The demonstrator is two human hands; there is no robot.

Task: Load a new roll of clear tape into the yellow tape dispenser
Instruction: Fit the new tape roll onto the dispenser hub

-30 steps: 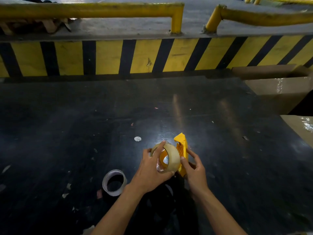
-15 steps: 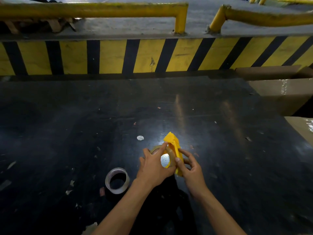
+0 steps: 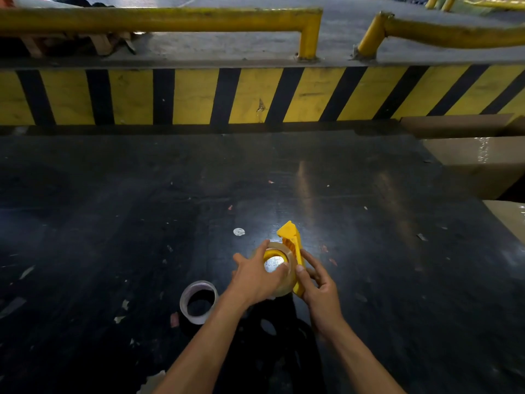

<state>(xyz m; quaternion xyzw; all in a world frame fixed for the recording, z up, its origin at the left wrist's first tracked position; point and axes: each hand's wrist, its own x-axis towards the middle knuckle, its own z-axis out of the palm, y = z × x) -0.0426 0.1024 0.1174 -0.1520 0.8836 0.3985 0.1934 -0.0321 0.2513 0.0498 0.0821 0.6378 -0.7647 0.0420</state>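
Above the black table (image 3: 369,251), left hand (image 3: 255,280) grips the clear tape roll (image 3: 285,285) seated against the yellow tape dispenser (image 3: 292,243), which the right hand (image 3: 318,288) clamps.

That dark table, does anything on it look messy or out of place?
Yes. Small scraps and a pale round bit litter the black table, and a nearly spent tape ring lies loose beside the left hand. Nothing looks broken.

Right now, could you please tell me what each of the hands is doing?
Left hand: closed on the tape roll.
Right hand: closed on the yellow dispenser.
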